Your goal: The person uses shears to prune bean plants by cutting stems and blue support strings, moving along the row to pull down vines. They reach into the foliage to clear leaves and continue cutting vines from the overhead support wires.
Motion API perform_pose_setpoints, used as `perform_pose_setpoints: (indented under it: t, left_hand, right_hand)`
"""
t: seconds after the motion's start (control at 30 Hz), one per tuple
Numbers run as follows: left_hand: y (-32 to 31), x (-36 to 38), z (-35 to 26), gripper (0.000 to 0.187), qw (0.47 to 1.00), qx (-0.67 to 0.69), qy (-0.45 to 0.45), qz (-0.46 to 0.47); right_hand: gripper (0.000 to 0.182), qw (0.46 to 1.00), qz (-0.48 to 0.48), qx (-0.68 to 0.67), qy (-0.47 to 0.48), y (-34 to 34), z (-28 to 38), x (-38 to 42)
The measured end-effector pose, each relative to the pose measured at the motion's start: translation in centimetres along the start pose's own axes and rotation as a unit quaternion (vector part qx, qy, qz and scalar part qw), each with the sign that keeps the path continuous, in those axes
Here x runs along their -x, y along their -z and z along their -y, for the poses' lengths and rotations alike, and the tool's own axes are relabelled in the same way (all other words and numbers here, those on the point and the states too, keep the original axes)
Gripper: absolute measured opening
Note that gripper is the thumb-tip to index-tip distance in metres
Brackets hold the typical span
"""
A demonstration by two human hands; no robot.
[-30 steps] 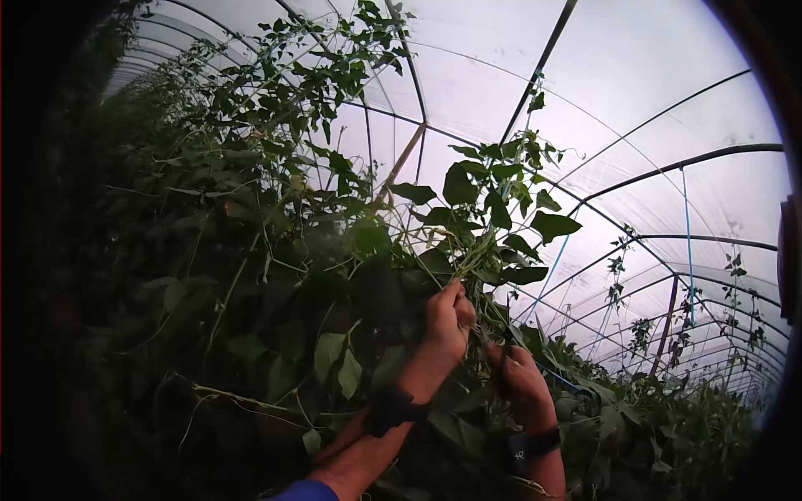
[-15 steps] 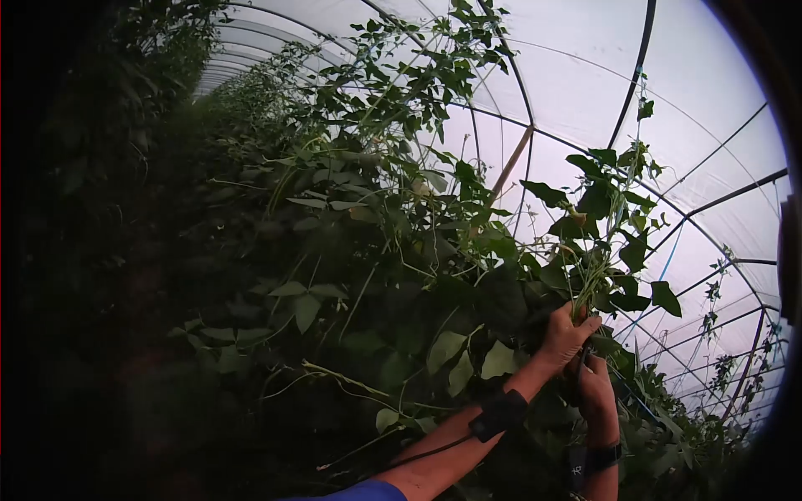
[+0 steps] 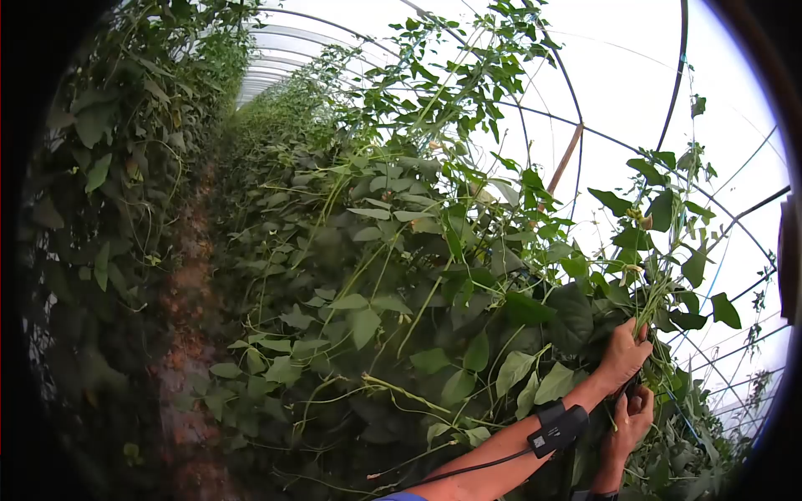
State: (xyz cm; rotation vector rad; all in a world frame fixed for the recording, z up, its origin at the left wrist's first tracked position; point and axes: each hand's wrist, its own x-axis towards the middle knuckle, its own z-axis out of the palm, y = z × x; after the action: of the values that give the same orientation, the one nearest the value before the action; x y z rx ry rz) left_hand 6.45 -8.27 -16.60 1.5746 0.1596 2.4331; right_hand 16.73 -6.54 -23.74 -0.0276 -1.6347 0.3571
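Observation:
My left hand [image 3: 622, 355] is closed around a bunch of climbing bean vines [image 3: 650, 294], whose thin green stems rise above the fist and carry broad leaves. Just below it is my right hand [image 3: 633, 419], with its fingers curled in among the stems and leaves. Whatever those fingers hold is hidden. A black device [image 3: 558, 429] with a cable is strapped to my left forearm, and a dark band shows at the bottom of my right wrist.
Dense bean foliage [image 3: 359, 321] fills the middle, with loose tendrils sticking out. On the left, a brown soil path [image 3: 188, 334] runs between two plant rows. Overhead curve dark greenhouse hoops [image 3: 576, 92] under pale film. A blue string [image 3: 714, 280] hangs at the right.
The view has swung left and brightened, so hands and vines sit further right and lower. My left hand keeps its hold on the vines; my right hand is slightly further below it.

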Motion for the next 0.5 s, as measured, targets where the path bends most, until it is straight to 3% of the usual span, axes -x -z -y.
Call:
perform_pose_setpoints:
  t: [0.13, 0.33, 0.5]
  left_hand:
    - [0.3, -0.1, 0.4, 0.011, 1.0, -0.008, -0.005, 0.007]
    - [0.5, -0.3, 1.3, 0.014, 1.0, -0.01, -0.008, 0.011]
    - [0.4, -0.4, 1.5, 0.015, 0.999, -0.035, -0.016, 0.006]
  right_hand:
    - [0.025, 1.0, 0.02, -0.019, -0.01, 0.6, 0.7, 0.0]
    - [0.018, 0.993, 0.057, 0.066, -0.074, 1.9, 2.6, -1.3]
    - [0.017, 0.966, 0.078, 0.245, -0.025, 1.9, 3.3, -1.9]
